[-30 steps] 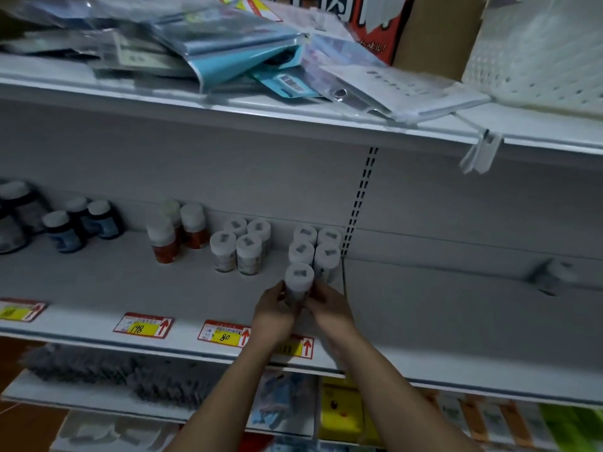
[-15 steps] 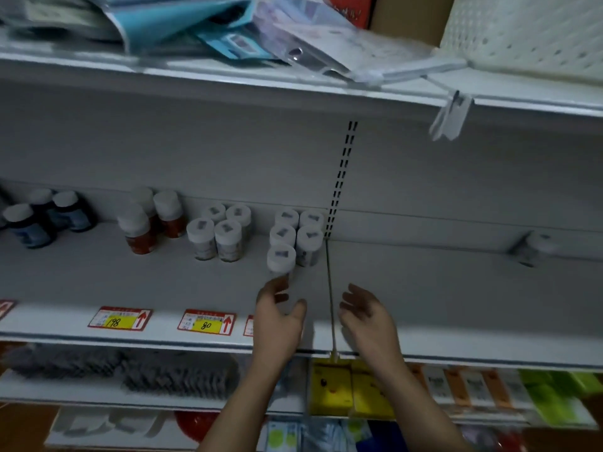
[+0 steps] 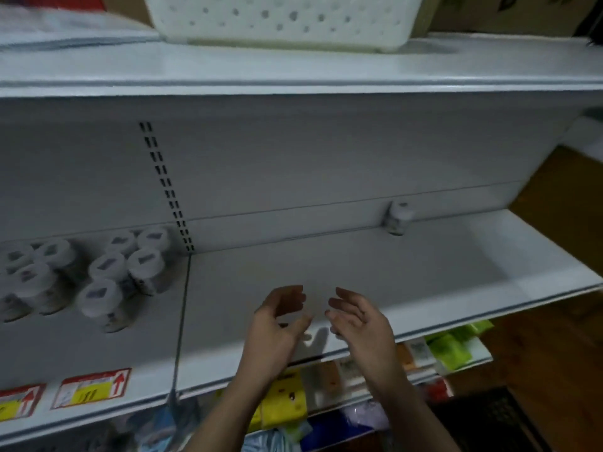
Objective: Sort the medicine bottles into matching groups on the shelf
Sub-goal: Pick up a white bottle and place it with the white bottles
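The shelf (image 3: pixel 359 275) is white metal, with a slotted upright strip (image 3: pixel 166 187) on its back panel and a seam running forward from that strip. To the right of the seam the shelf surface carries one item only: a single white-capped bottle (image 3: pixel 397 218) standing against the back panel, well apart from both hands. Nothing stands between the hands and this bottle.

To the left of the seam stand the grouped medicine bottles (image 3: pixel 107 278). Each has a white cap bearing a small dark sticker and a pale body; label detail is blurred. Five bottles form the cluster nearest the seam, close together. A second cluster (image 3: pixel 29 278) of at least four similar bottles sits further left, cut by the frame edge, so the full count cannot be told.

The left hand (image 3: pixel 277 324) and right hand (image 3: pixel 359 318) are held side by side over the front of the right-hand section, palms turned toward each other. The fingers of both are spread and released, grasping nothing.

Two red-and-yellow price tags (image 3: pixel 93 386) are fixed to the shelf's front edge at left. A white perforated basket (image 3: pixel 280 21) rests on the upper shelf (image 3: pixel 293 70). Coloured packets (image 3: pixel 450 347) lie on the lower level.
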The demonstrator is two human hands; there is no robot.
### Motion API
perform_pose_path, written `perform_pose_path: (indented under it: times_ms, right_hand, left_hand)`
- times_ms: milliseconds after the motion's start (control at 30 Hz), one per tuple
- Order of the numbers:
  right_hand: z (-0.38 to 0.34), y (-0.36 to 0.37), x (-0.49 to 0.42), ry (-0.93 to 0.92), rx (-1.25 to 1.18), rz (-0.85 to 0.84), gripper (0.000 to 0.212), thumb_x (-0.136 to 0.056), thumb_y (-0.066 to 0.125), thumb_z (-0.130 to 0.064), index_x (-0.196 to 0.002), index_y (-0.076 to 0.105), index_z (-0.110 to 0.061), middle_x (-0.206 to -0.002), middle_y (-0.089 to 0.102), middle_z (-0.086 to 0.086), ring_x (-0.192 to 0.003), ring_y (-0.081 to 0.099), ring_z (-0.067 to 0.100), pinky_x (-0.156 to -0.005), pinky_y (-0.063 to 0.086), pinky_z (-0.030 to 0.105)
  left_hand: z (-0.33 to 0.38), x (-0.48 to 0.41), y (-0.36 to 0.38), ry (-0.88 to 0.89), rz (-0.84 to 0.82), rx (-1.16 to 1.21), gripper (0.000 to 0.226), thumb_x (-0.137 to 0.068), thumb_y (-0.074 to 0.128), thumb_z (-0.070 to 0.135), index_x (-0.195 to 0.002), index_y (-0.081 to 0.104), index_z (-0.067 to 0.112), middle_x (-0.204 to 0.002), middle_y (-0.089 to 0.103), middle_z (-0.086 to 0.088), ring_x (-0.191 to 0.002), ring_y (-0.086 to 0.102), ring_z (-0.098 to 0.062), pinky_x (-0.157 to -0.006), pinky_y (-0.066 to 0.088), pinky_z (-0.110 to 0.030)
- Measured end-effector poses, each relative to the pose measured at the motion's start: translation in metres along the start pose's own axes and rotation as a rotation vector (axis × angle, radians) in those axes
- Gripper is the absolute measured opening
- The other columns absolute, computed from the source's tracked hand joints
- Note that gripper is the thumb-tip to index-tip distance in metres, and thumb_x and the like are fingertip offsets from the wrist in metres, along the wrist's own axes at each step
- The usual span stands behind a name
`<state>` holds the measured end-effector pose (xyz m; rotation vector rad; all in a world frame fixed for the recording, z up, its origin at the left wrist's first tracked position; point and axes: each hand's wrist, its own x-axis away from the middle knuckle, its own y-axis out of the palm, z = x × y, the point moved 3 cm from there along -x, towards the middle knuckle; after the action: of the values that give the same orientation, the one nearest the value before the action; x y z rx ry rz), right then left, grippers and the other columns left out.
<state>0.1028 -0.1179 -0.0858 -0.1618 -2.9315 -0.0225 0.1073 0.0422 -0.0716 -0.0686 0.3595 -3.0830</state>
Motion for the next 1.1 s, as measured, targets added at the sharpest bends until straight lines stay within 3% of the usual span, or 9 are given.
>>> perform_pose_path:
  times_ms: [100,233,333,433,533,633,867,967,1100]
  right_hand:
    - [-0.004,-0.052,-0.019,0.019,-0.003,0.015,0.029,-0.088,0.064,0.001,-0.108,0.064,-0.020,-0.109,0.070,0.004,-0.095,0.069,0.006,-0.091,0.055,0.031]
    - [-0.003,-0.119,-0.056,0.023,-0.031,0.079,0.029,-0.086,0.066,0.002,-0.098,0.068,-0.024,-0.098,0.074,-0.006,-0.098,0.070,0.015,-0.092,0.055,0.039]
    - [-0.003,-0.158,-0.084,-0.001,0.030,0.110,0.028,-0.084,0.070,-0.003,-0.096,0.068,-0.028,-0.096,0.075,-0.008,-0.095,0.070,0.014,-0.091,0.056,0.042]
    - [-0.008,-0.183,-0.114,-0.041,0.070,0.136,0.030,-0.083,0.071,-0.003,-0.093,0.067,-0.031,-0.098,0.073,0.001,-0.091,0.069,0.020,-0.086,0.056,0.044]
    - [-0.015,-0.193,-0.152,-0.040,0.168,0.102,0.027,-0.085,0.071,-0.011,-0.107,0.064,-0.025,-0.108,0.069,0.003,-0.091,0.065,0.017,-0.080,0.053,0.033]
    - [-0.025,-0.197,-0.189,-0.069,0.291,0.125,0.045,-0.083,0.073,-0.019,-0.125,0.057,-0.015,-0.114,0.066,0.003,-0.097,0.063,0.014,-0.089,0.051,0.034]
    - [-0.033,-0.180,-0.248,-0.042,0.432,0.224,0.068,-0.074,0.079,-0.038,-0.130,0.051,-0.011,-0.124,0.060,0.009,-0.113,0.058,0.026,-0.091,0.048,0.036]
    - [-0.033,-0.172,-0.258,-0.045,0.473,0.234,0.059,-0.074,0.079,-0.031,-0.122,0.054,-0.007,-0.121,0.060,0.012,-0.109,0.058,0.030,-0.077,0.043,0.031]
    - [-0.036,-0.166,-0.266,-0.032,0.507,0.245,0.053,-0.074,0.079,-0.027,-0.117,0.055,-0.008,-0.119,0.062,0.012,-0.110,0.059,0.032,-0.083,0.046,0.036]
  left_hand:
    - [0.013,-0.014,0.054,-0.046,-0.010,-0.002,0.033,-0.083,0.071,0.008,-0.107,0.062,0.030,-0.104,0.070,0.009,-0.102,0.066,-0.007,-0.078,0.057,-0.028]
    - [0.026,-0.039,0.117,-0.070,0.026,-0.011,0.031,-0.080,0.074,0.015,-0.105,0.065,0.031,-0.098,0.073,0.011,-0.094,0.068,-0.002,-0.082,0.058,-0.043]
    - [0.032,-0.055,0.151,-0.114,0.054,-0.001,0.030,-0.083,0.071,0.011,-0.105,0.066,0.031,-0.099,0.073,0.011,-0.092,0.068,-0.002,-0.085,0.057,-0.041]
    - [0.040,-0.072,0.174,-0.125,0.061,0.030,0.029,-0.086,0.068,0.008,-0.107,0.066,0.027,-0.103,0.072,0.007,-0.094,0.067,-0.003,-0.081,0.058,-0.034]
    - [0.048,-0.091,0.187,-0.127,0.082,0.049,0.029,-0.088,0.065,0.005,-0.110,0.064,0.023,-0.104,0.071,0.005,-0.093,0.067,-0.007,-0.075,0.058,-0.029]
    - [0.054,-0.109,0.198,-0.124,0.087,0.065,0.029,-0.088,0.065,0.003,-0.107,0.063,0.024,-0.103,0.070,0.003,-0.089,0.067,-0.008,-0.074,0.057,-0.029]
    - [0.057,-0.138,0.213,-0.150,0.057,0.133,0.030,-0.087,0.065,0.003,-0.111,0.062,0.021,-0.102,0.069,0.005,-0.085,0.066,-0.004,-0.074,0.056,-0.026]
    - [0.055,-0.138,0.212,-0.153,0.051,0.136,0.030,-0.087,0.065,0.003,-0.110,0.062,0.023,-0.103,0.069,0.006,-0.088,0.066,-0.005,-0.077,0.057,-0.029]
    - [0.051,-0.132,0.198,-0.159,0.073,0.125,0.031,-0.088,0.065,0.003,-0.113,0.062,0.020,-0.107,0.068,0.003,-0.091,0.066,-0.006,-0.078,0.057,-0.031]
